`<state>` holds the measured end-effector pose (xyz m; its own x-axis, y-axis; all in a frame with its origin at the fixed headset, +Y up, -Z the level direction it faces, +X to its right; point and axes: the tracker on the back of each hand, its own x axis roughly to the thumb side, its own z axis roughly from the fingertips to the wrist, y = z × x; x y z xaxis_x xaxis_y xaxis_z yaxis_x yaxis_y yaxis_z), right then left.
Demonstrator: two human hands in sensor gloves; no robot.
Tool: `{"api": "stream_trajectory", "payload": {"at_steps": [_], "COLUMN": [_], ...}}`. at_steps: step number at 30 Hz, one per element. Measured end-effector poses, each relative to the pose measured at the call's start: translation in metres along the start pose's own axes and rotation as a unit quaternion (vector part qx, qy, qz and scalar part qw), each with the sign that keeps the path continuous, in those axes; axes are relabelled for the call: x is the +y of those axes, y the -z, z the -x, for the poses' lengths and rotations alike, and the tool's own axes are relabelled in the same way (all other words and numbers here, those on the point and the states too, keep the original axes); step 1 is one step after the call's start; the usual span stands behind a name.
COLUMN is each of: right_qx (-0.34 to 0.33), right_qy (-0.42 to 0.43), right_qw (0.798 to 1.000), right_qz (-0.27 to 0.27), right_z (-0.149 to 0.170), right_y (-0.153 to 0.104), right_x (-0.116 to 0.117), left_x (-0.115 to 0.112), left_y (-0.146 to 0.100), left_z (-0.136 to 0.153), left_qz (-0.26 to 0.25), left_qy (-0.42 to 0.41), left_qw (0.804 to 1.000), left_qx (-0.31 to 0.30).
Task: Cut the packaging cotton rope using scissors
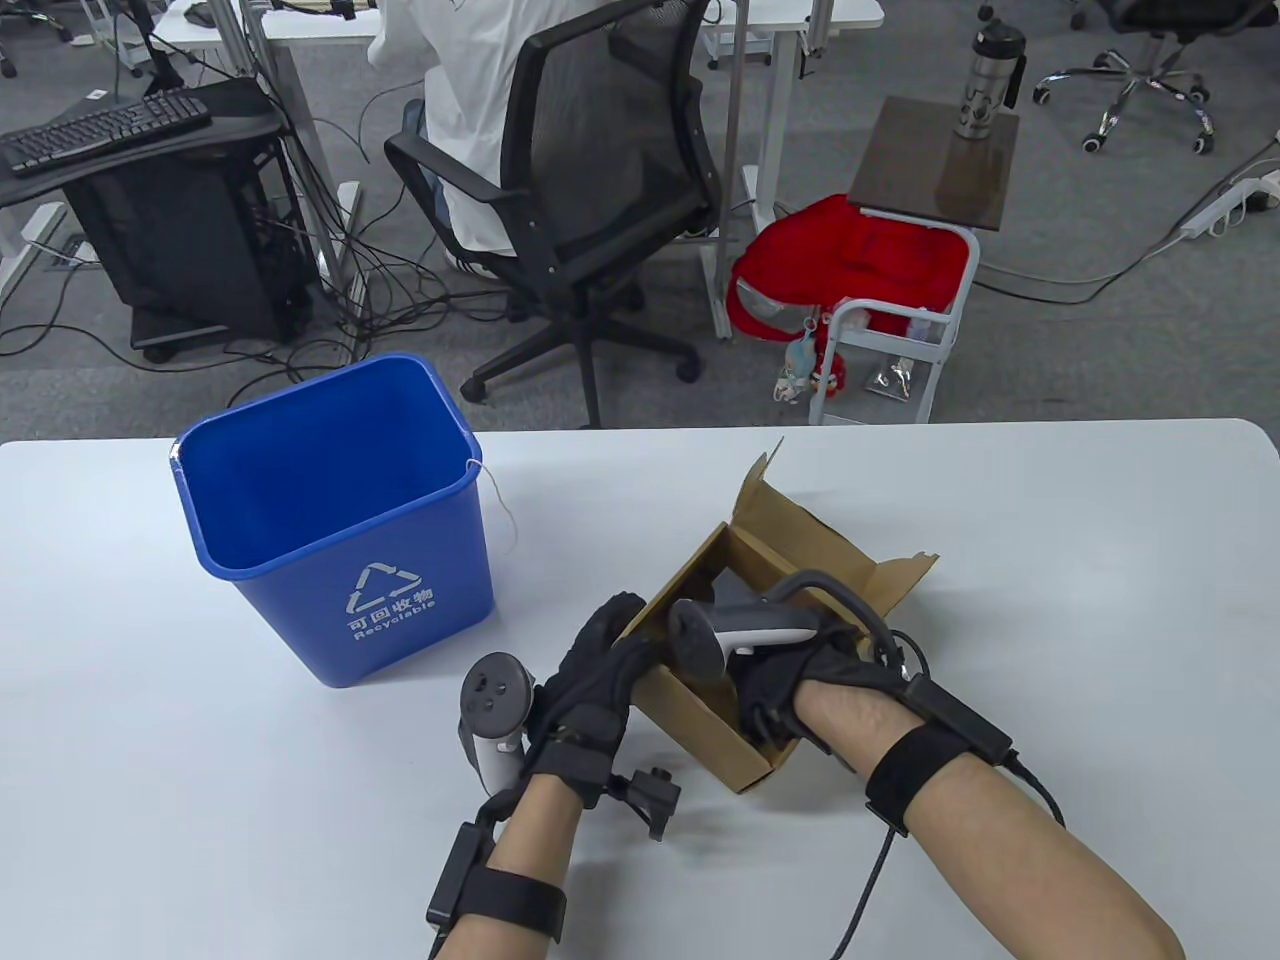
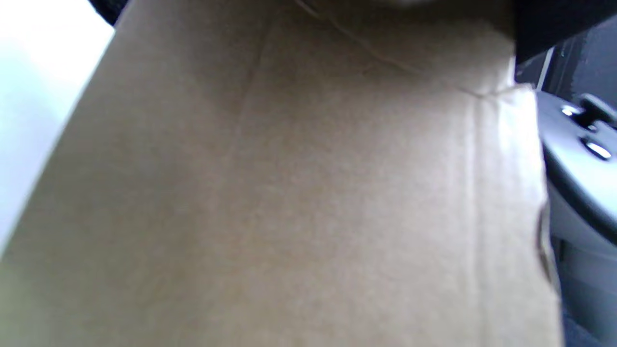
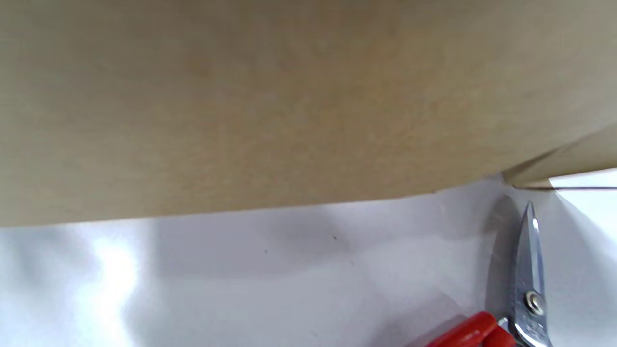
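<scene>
Down on the white worktop a thin pale string, apparently the cotton rope, hangs from the rim of the blue recycling bin and trails down its right side; whether its lower end touches the worktop cannot be told. The scissors show only in the right wrist view: closed steel blades with a red handle, lying flat just beside the bottom edge of the cardboard box, tip pointing toward it. In the table view they are hidden by the box and the right arm.

The box sits open between both hands, its flaps splayed up and back. The left hand holds the box's near left corner, fingers curled over the top edge. The right hand grips the near right wall from above; its tracker covers most of it, so the exact lie of those fingers cannot be told. The box fills both wrist views almost entirely and blocks nearly everything else from them.

The bin stands well to the left of the box, near the worktop's far edge. Beyond the worktop are an office chair with a seated person in white, a keyboard on a desk, a red bag on a small cart, and a metal bottle.
</scene>
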<state>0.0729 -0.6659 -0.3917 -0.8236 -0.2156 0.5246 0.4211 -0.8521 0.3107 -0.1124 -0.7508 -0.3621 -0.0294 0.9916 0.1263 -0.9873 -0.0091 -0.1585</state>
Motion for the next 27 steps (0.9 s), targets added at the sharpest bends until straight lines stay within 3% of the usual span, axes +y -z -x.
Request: {"api": "stream_trajectory", "payload": {"at_steps": [4,6,9,11,15,19,21,25,27], "right_qx": [-0.041,-0.067,-0.085,-0.082,-0.048,0.041,0.099,0.203,0.261], "right_qy": [0.08,0.12,0.161,0.198,0.242,0.296,0.323,0.321,0.31], "right_qw": [0.992,0.975,0.939,0.904,0.85,0.832,0.827,0.848,0.864], "right_qz": [0.091,0.174,0.292,0.371,0.465,0.468,0.449,0.369,0.299], "right_z": [0.007,0.011,0.016,0.021,0.045,0.084,0.109,0.138,0.152], "right_y": [-0.014,-0.027,-0.049,-0.067,-0.098,-0.107,-0.102,-0.086,-0.072], "right_x": [-0.011,-0.019,-0.031,-0.038,-0.045,-0.03,-0.009,0.035,0.064], "left_x": [0.001,0.005,0.014,0.018,0.026,0.031,0.031,0.03,0.03], "left_y": [0.001,0.001,0.0,-0.001,-0.003,-0.004,-0.005,-0.005,-0.005], "left_z": [0.001,0.002,0.005,0.007,0.01,0.008,0.006,0.004,0.004], "left_qz": [-0.001,-0.01,-0.035,-0.052,-0.087,-0.092,-0.093,-0.091,-0.087], "left_qy": [-0.004,-0.011,-0.016,-0.019,-0.042,-0.058,-0.062,-0.066,-0.072], "left_qw": [1.0,1.0,0.999,0.998,0.995,0.994,0.994,0.994,0.994], "left_qx": [-0.001,0.002,0.01,0.014,0.019,0.02,0.018,0.016,0.015]}}
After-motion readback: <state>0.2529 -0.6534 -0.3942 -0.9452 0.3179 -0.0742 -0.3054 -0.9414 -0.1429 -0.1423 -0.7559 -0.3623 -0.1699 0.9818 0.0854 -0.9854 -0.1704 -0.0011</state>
